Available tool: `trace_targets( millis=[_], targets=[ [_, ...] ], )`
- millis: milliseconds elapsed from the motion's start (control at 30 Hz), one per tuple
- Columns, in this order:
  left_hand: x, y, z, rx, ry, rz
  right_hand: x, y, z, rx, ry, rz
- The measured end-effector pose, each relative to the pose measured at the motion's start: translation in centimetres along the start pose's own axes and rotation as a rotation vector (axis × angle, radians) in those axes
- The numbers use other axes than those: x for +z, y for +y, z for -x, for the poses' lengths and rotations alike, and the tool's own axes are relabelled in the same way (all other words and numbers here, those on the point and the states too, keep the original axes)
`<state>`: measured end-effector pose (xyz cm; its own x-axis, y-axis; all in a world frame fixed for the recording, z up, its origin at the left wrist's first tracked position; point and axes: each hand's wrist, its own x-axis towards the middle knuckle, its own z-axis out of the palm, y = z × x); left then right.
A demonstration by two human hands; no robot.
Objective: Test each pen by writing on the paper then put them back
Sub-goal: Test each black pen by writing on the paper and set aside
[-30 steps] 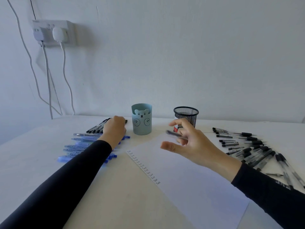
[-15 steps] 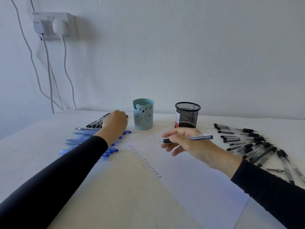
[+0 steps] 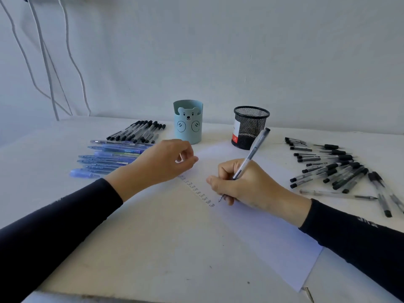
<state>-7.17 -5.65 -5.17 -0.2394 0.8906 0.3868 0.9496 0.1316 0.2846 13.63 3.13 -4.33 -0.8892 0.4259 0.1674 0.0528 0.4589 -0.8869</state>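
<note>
The right hand [image 3: 247, 184] grips a clear-barrelled pen with a black end [image 3: 251, 153] in a writing hold. Its tip is down on the white sheet of paper [image 3: 262, 237], just beside the lowest word in a column of small handwritten words [image 3: 196, 189]. The column's upper words are covered by the left hand [image 3: 159, 162], which rests at the paper's far left edge with its fingers curled and thumb meeting forefinger; I cannot tell whether it pinches anything.

Beyond the paper stand a pale blue bear-faced cup [image 3: 188, 121] and a black wire-mesh cup [image 3: 250, 125]; what either one contains is not visible. Left of the paper lie a row of blue pens [image 3: 109, 159] — partly hidden by the left wrist — and a bundle of black-capped pens [image 3: 140, 131]. Right of the paper is a loose scatter of black pens [image 3: 328, 169]. The paper's near corner reaches the edge of the white desk [image 3: 164, 248].
</note>
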Motion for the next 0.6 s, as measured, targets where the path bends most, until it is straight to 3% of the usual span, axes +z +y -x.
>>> trace_targets(
  millis=[600],
  targets=[
    [-0.1, 0.2, 0.3, -0.021, -0.207, -0.157, 1.5, 0.1, 0.3, 0.054, -0.011, -0.031]
  ],
)
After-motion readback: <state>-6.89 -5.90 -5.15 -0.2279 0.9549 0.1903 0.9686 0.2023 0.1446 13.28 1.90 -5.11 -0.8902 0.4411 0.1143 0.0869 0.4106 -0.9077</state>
